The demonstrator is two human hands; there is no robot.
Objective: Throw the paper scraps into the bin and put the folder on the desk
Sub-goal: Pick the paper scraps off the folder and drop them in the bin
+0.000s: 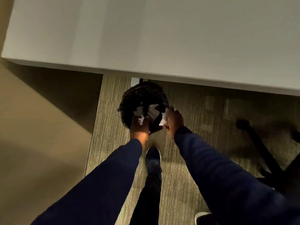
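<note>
A round black bin (142, 93) with a dark liner stands on the carpet just under the front edge of the white desk (162, 38). Crumpled white paper scraps (152, 111) lie inside it. My left hand (139, 127) is over the bin's near rim, with a small white scrap (141, 120) at its fingertips. At the bin's right rim my right hand (174, 120) is closed on a wad of white paper (164, 119). Both sleeves are dark blue. No folder is in view.
A beige wall or panel (40, 135) runs down the left side. The black base and castors of an office chair (263, 146) stand on the carpet at the right. My dark shoe (153, 158) is just behind the bin.
</note>
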